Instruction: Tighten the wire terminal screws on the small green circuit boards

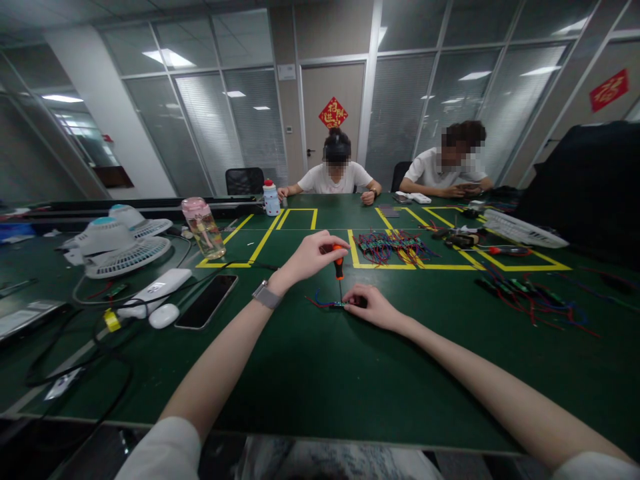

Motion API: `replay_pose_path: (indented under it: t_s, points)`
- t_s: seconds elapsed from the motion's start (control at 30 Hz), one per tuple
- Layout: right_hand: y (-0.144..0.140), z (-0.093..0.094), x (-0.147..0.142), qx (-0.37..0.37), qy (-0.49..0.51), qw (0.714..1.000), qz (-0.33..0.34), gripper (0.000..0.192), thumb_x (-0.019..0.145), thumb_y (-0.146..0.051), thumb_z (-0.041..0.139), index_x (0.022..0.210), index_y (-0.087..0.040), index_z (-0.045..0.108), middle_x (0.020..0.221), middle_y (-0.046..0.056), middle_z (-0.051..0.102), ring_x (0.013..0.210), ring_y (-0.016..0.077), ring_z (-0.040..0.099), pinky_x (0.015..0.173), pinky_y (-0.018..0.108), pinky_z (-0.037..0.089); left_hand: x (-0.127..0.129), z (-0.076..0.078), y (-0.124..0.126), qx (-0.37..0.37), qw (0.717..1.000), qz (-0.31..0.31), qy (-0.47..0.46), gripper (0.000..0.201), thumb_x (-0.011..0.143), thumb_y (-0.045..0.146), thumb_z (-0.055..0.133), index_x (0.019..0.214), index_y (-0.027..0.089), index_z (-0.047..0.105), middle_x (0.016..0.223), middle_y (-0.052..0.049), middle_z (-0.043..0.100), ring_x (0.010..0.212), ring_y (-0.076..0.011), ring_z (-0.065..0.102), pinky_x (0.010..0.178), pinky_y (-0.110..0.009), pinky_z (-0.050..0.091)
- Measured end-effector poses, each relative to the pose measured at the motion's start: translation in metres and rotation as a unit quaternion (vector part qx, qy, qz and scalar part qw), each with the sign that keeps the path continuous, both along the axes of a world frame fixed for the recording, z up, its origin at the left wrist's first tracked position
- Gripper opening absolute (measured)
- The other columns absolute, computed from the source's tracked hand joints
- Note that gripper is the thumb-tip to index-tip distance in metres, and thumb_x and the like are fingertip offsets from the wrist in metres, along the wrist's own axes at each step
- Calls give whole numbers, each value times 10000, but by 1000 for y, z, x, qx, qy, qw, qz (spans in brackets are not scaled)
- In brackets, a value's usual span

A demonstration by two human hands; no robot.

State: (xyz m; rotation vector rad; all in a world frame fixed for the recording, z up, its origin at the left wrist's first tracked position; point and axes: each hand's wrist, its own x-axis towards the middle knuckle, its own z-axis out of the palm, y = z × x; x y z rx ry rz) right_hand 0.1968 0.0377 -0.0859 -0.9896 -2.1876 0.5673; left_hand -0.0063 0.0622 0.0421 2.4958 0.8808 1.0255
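My left hand (315, 257), with a watch at its wrist, is closed around the top of an orange and black screwdriver (339, 265). The screwdriver stands upright, its tip down at a small green circuit board (338, 305) on the table. Red and blue wires trail from the board's left end. My right hand (369, 307) rests on the table and pinches the board's right end between its fingers. Whether the tip sits in a screw is too small to tell.
Wired circuit boards lie in a pile (395, 248) beyond my hands, with more boards (523, 290) at the right. To the left are a phone (207, 302), a white mouse (164, 316), a bottle (204, 230) and white fans (127, 247). Two people sit across the green table (310, 380).
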Motion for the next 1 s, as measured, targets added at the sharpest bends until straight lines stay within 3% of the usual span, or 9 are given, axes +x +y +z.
replay_pose_path:
  t_s: [0.1, 0.23, 0.4, 0.7, 0.87, 1.0]
  points:
    - [-1, 1, 0, -1, 1, 1000, 0, 89, 817, -215, 641, 862, -165, 699, 765, 25, 607, 696, 154, 562, 672, 275, 442, 1, 1, 0, 11, 1000, 6, 0, 267, 892, 369, 554, 989, 177, 712, 880, -38, 613, 797, -152, 580, 755, -283, 460]
    - [-1, 1, 0, 1, 3, 1000, 4, 102, 824, -231, 636, 871, -165, 699, 771, 25, 608, 695, 152, 559, 673, 273, 442, 4, 0, 0, 8, 1000, -21, -14, 289, 939, 250, 444, 1087, 164, 676, 1041, -74, 625, 972, -175, 592, 886, -315, 450]
    - [0, 1, 1, 5, -3, 1000, 5, 98, 827, -231, 637, 873, -172, 700, 755, 21, 600, 699, 156, 560, 682, 279, 439, 4, 0, -1, -17, 1000, -23, -7, 292, 932, 232, 458, 1152, 165, 637, 1009, -68, 661, 888, -164, 607, 818, -303, 470]
    - [0, 1, 1, -10, 16, 1000, 2, 80, 813, -225, 649, 836, -171, 703, 754, 24, 605, 684, 154, 560, 653, 272, 440, 5, 1, -6, 29, 1000, 7, 7, 227, 854, 373, 615, 881, 165, 702, 845, -37, 643, 760, -150, 581, 713, -270, 454]
    - [0, 0, 0, -9, 13, 1000, -1, 77, 809, -214, 650, 842, -169, 703, 751, 20, 601, 672, 148, 553, 647, 269, 435, 8, 3, -11, 46, 999, -18, -4, 308, 956, 288, 427, 979, 155, 703, 950, -62, 626, 852, -158, 587, 795, -289, 447]
    - [0, 0, 0, -6, 9, 1000, -4, 77, 807, -207, 646, 841, -167, 702, 754, 24, 605, 682, 154, 560, 649, 271, 435, 7, 6, -11, 8, 1000, -17, 5, 273, 936, 263, 470, 1062, 176, 697, 853, -34, 621, 726, -132, 555, 665, -253, 425]
